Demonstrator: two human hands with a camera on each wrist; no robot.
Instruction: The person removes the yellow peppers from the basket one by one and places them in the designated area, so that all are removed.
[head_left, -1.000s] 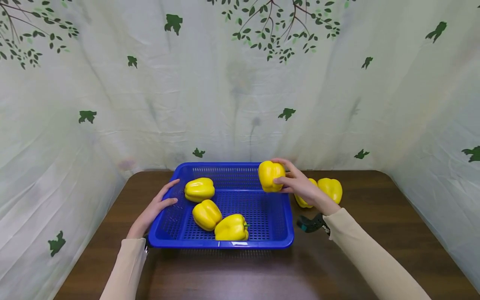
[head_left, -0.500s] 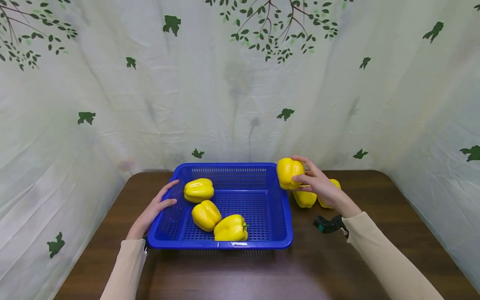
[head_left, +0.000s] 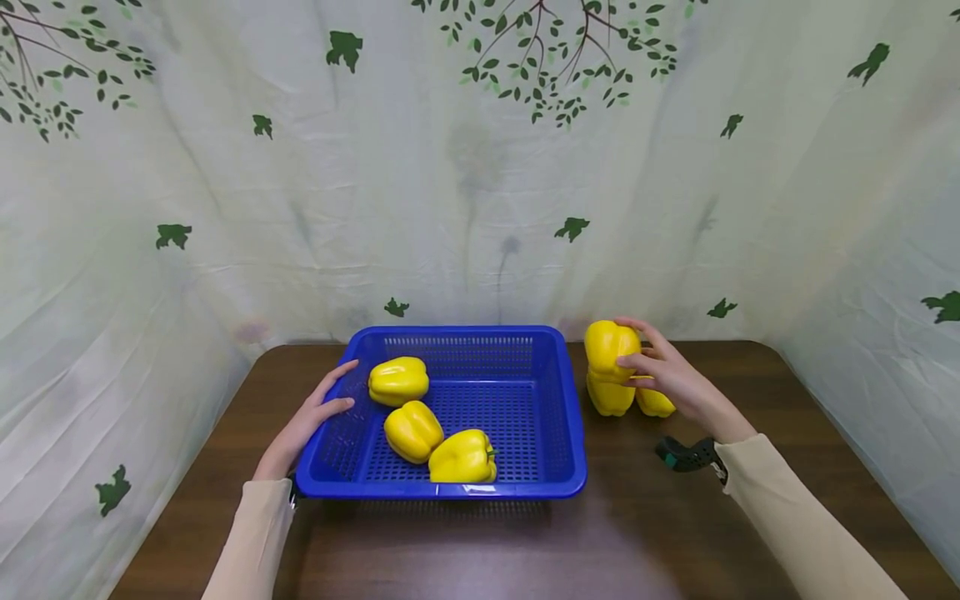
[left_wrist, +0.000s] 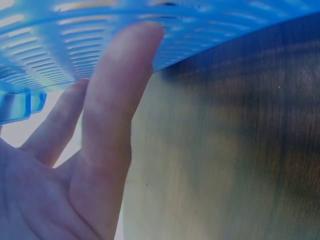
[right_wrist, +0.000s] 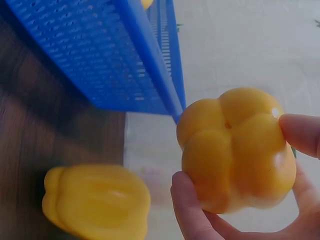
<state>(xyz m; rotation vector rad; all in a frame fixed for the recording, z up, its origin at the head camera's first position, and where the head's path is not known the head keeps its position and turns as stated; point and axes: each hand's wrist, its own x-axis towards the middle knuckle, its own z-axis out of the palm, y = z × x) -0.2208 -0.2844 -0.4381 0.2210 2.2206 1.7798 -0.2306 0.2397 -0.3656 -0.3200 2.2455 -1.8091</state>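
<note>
A yellow bell pepper [head_left: 609,346] is held by my right hand [head_left: 678,379], just right of the basket. In the right wrist view, the thumb and fingers grip this pepper [right_wrist: 232,150] by its sides, its lobed end facing the camera. Two more yellow peppers stand on the table below and behind the hand, one [head_left: 611,398] partly covered by the held one, the other [head_left: 656,403] mostly hidden. My left hand [head_left: 306,417] touches the left side of the blue basket [head_left: 558,433], fingers extended. The left wrist view shows the straight thumb [left_wrist: 107,110] against its slotted wall.
Inside the basket lie three yellow peppers: one at the back left [head_left: 398,381], one in the middle [head_left: 413,432] and one [head_left: 463,457] by the front wall. The brown wooden table [head_left: 480,554] ends at a pale leaf-printed curtain [head_left: 465,208].
My right hand has carried the pepper rightward, from over the basket's back right corner to above the table peppers. The left hand and basket have stayed in place.
</note>
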